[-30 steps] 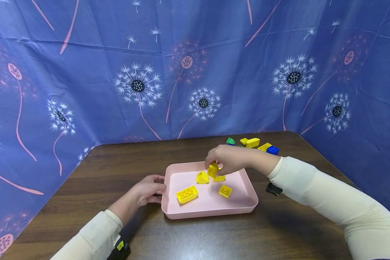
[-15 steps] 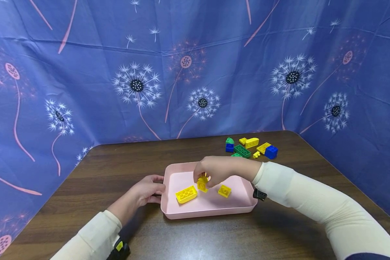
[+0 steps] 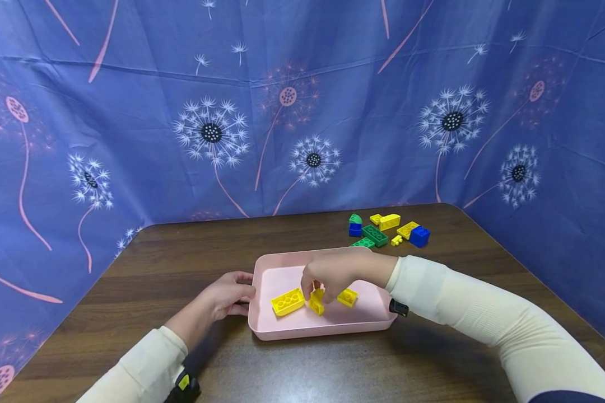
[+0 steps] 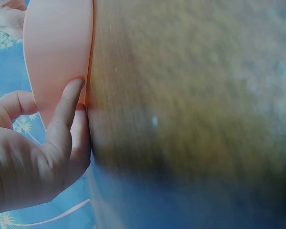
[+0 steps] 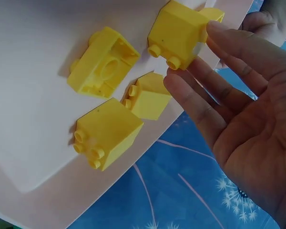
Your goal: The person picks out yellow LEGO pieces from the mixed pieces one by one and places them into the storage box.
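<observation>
In the head view my left hand (image 3: pixel 231 295) is at the left end of a pink tray (image 3: pixel 327 332). Its fingers touch the outer wall (image 4: pixel 62 52), as the left wrist view shows. Over the tray, my right hand (image 3: pixel 336 271) pinches a yellow toy brick (image 3: pixel 316 305) low near the floor. Thumb and fingertips meet the sides of that brick (image 5: pixel 176 33) in the right wrist view. A longer yellow brick (image 3: pixel 288 302) lies to its left, a small yellow brick (image 3: pixel 348 297) to its right. Two more yellow bricks, one bigger (image 5: pixel 107 131) and one smaller (image 5: pixel 150 95), are hidden by my hand from above.
Behind the tray, on the brown wooden table (image 3: pixel 191 240), lie loose toy bricks: green (image 3: pixel 375 235), blue (image 3: pixel 419 236) and several yellow ones (image 3: pixel 390 222). A blue cloth (image 3: pixel 262 140) with dandelion prints hangs around the table's back and sides.
My right hand has moved left and toward the front of the tray, bringing a yellow brick nearer to the tray's middle front. The left hand stays at the tray's left end.
</observation>
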The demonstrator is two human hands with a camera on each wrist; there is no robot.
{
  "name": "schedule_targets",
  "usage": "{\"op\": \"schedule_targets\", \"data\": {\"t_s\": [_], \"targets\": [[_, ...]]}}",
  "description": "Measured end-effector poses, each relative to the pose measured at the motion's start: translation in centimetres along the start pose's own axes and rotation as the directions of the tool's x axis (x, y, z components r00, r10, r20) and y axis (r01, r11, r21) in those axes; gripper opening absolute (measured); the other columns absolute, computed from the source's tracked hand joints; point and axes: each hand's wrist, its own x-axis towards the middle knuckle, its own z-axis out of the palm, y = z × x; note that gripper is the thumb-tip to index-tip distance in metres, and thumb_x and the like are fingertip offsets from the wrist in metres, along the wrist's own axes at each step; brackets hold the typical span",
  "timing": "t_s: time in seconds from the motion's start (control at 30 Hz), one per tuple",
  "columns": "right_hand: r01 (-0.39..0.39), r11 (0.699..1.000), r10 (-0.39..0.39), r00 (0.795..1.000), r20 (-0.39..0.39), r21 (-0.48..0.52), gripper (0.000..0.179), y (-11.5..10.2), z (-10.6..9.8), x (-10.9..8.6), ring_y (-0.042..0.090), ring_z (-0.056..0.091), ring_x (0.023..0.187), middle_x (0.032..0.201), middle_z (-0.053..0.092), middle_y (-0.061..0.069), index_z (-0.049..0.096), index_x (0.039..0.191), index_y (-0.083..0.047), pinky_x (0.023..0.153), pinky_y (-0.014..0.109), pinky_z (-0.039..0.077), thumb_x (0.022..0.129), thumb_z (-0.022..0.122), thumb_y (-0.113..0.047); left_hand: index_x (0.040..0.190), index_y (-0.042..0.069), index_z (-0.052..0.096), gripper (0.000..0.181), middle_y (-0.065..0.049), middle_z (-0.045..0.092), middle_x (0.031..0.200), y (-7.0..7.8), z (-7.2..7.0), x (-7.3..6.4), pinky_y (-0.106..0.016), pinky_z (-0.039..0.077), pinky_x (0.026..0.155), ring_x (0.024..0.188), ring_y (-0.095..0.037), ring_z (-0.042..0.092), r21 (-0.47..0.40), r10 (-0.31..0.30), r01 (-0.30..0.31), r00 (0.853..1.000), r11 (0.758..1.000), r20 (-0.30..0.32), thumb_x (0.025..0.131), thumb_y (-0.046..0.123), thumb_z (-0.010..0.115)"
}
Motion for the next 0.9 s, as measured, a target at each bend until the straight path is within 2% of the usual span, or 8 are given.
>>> {"op": "schedule_targets", "data": {"t_s": [0.4, 0.63, 0.9], "targets": [[-0.021, 1.000, 0.021, 1.000, -0.006, -0.014, 0.029, -0.2, -0.1, -0.6, 0.013, 0.061, 0.092, 0.095, 0.065, -0.013, 0.075, 0.101, -0.019, 0.080, 0.019, 0.049, 0.075, 0.081, -0.009, 0.134, -0.009, 0.037, 0.059, -0.021, 0.063, 0.099, 0.1, 0.1, -0.1, -0.049, 0.057, 0.074, 0.078, -0.024, 0.064, 0.011, -0.011, 0.011, 1.000, 1.000, -0.027, 0.078, -0.003, 0.054], [-0.008, 1.000, 0.006, 0.999, -0.046, -0.030, 0.028, 0.1, -0.3, -1.4, 0.016, 0.060, 0.094, 0.101, 0.064, -0.011, 0.074, 0.101, -0.019, 0.080, 0.021, 0.049, 0.075, 0.080, -0.009, 0.135, -0.010, 0.037, 0.060, -0.021, 0.063, 0.098, 0.0, 0.2, -0.3, -0.050, 0.057, 0.075, 0.078, -0.025, 0.065, 0.003, -0.011, 0.011, 0.999, 1.000, -0.030, 0.077, -0.004, 0.053], [-0.050, 0.999, 0.051, 0.994, -0.099, 0.020, 0.030, 0.9, -0.9, -3.0, 0.019, 0.062, 0.095, 0.104, 0.065, -0.010, 0.074, 0.105, -0.015, 0.081, 0.023, 0.051, 0.076, 0.082, -0.012, 0.136, -0.012, 0.032, 0.062, -0.020, 0.064, 0.096, 0.4, 0.1, -0.5, -0.048, 0.057, 0.076, 0.078, -0.023, 0.066, 0.005, -0.002, 0.002, 1.000, 1.000, 0.024, 0.078, -0.002, 0.053]]}}
